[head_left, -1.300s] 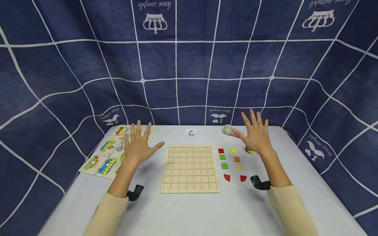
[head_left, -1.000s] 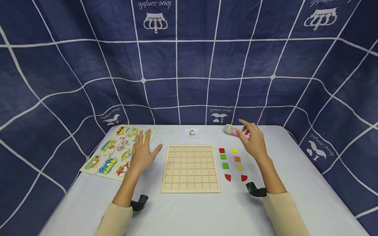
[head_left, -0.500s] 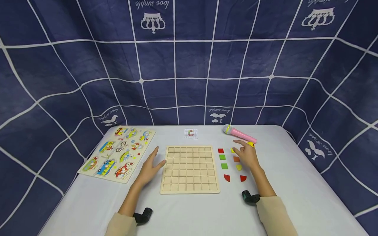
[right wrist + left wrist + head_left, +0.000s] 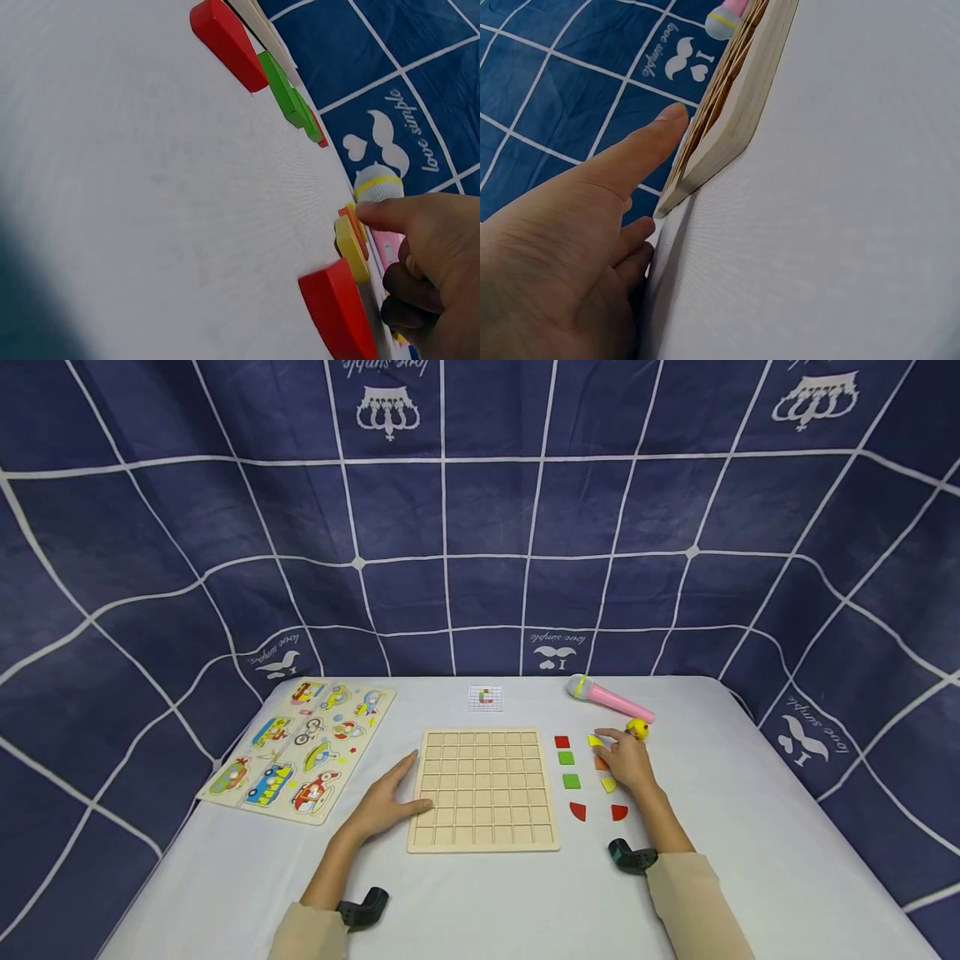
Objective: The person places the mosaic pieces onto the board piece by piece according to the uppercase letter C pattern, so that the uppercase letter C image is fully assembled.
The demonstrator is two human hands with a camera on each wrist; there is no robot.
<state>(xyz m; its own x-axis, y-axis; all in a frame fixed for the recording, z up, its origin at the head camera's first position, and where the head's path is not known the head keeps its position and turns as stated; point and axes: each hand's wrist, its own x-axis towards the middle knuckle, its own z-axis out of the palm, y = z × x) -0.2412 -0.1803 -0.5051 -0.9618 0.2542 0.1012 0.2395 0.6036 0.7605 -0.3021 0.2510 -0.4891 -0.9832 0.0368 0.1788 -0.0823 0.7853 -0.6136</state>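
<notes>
While the head view looks down on the white worktop [image 4: 480,893], the left hand [image 4: 386,806] lies flat, fingers released, against the left edge of the wooden grid board [image 4: 483,789]. The right hand [image 4: 626,760], fingers loosely curled, reaches over the coloured tiles beside the board, fingertip on the orange tile [image 4: 601,763].

From the left wrist, the thumb touches the board's edge [image 4: 739,112].

From the right wrist, whether the fingers [image 4: 390,214] pinch the tile is unclear; crowded neighbours could be knocked askew.

A vehicle picture puzzle [image 4: 298,748] lies at the worktop's [image 4: 750,827] left edge. A pink toy microphone [image 4: 606,697] lies near a small pattern card [image 4: 486,697] at the back.
</notes>
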